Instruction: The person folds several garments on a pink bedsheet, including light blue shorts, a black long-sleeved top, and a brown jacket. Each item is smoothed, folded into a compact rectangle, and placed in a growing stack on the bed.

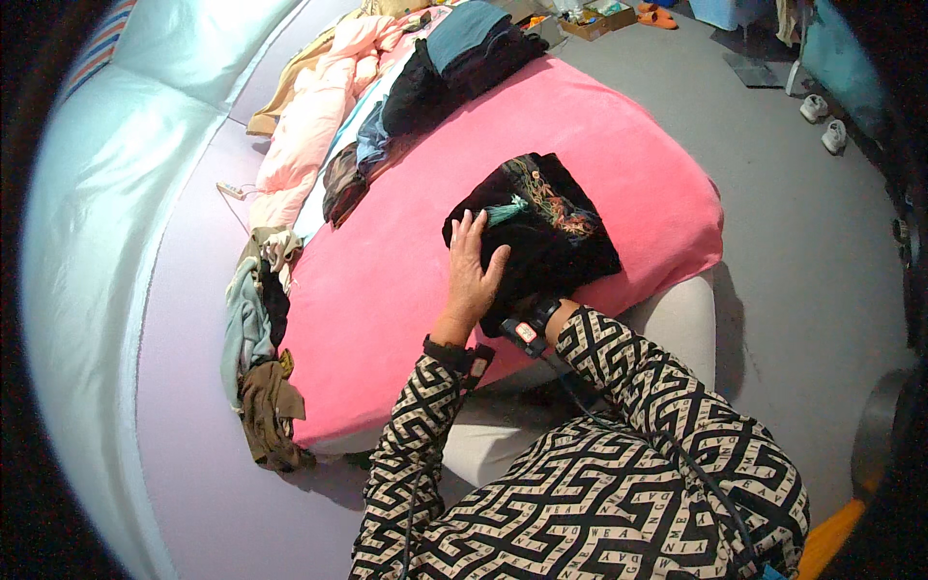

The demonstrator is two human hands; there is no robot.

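A folded black garment [540, 246] lies on the pink cover [406, 312] in front of me. Colourful floral embroidery [554, 203] runs across its far part, with a teal tassel [510, 210] beside it. My left hand [471, 272] rests flat on the garment's left side, thumb spread from the fingers. At the near edge, the fabric hides most of my right hand [545, 307], so its fingers cannot be made out. Both wrists wear dark straps with small devices, and a cable runs along the right sleeve.
Dark and blue folded clothes [449, 65] lie along the far edge beside a pale pink puffy garment [312, 130]. Crumpled clothes [261, 362] hang at the left edge. White shoes [834, 136], orange slippers [657, 16] and open boxes [591, 25] are on the grey floor.
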